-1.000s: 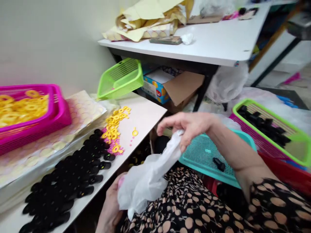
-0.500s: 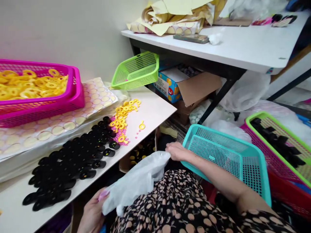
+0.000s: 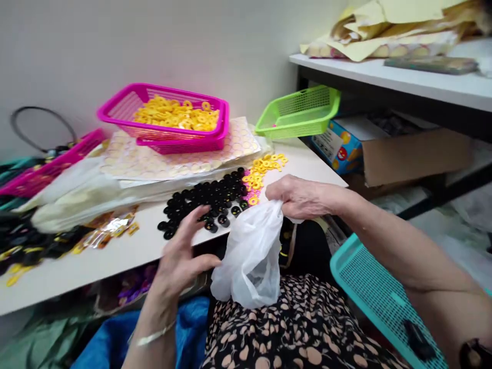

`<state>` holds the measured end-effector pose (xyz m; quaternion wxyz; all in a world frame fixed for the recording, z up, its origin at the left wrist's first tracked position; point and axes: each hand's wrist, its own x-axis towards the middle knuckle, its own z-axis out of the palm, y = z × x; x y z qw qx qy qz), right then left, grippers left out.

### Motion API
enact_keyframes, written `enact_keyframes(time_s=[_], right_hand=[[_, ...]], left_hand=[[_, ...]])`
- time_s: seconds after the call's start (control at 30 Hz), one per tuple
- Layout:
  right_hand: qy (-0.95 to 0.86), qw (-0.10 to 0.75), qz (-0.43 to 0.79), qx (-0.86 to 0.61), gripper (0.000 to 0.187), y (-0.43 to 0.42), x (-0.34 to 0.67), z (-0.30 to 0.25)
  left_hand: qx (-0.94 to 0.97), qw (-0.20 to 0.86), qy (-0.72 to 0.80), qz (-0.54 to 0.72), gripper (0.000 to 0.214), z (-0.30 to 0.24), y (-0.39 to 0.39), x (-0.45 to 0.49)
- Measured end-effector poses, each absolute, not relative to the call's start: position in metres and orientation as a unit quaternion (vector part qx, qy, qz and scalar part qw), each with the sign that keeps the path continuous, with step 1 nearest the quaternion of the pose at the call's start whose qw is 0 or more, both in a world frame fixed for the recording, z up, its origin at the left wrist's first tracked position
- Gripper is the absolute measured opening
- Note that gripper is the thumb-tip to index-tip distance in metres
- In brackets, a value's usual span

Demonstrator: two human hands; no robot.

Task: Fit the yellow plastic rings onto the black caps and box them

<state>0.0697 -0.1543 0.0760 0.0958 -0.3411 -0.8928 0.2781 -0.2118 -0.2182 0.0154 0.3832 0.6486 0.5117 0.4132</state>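
Observation:
A translucent white plastic bag [image 3: 249,246] hangs over my lap, bunched at its top in the closed fingers of my right hand [image 3: 302,197]. My left hand [image 3: 184,251] is open to the left of the bag, thumb and fingers spread apart, the thumb tip close to the plastic. Behind the bag, a group of small black round pieces [image 3: 200,197] stands on the white table [image 3: 154,256]. Yellow ring pieces [image 3: 265,166] and tiny pink beads [image 3: 248,180] lie at their right end.
Stacked pink baskets [image 3: 165,133] hold yellow rings at the back. A green basket [image 3: 300,115] sits at the table's far corner, near an open cardboard box [image 3: 415,159]. A teal basket [image 3: 384,297] with a black item is at my right. Black and yellow pieces [image 3: 42,246] lie at left.
My view has turned left. My right hand has lifted the bag toward the table edge, and the bag now hangs down. My left hand has let go of it and opened.

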Motion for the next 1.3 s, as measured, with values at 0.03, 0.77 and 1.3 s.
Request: enact_keyframes(time_s=[0.03, 0.77, 1.3], right_hand=[[-0.899, 0.086, 0.277, -0.327, 0.016, -0.15, 0.055, 0.088], [-0.408, 0.527, 0.705, -0.243, 0.031, -0.131, -0.038, 0.013], [-0.457, 0.505, 0.68, -0.27, 0.047, -0.148, -0.061, 0.022]], left_hand=[[0.652, 0.437, 0.442, 0.434, 0.111, 0.021, -0.212, -0.2], [0.277, 0.704, 0.344, 0.556, 0.038, 0.002, -0.187, -0.184], [0.358, 0.515, 0.391, 0.673, 0.042, 0.008, -0.163, -0.172]])
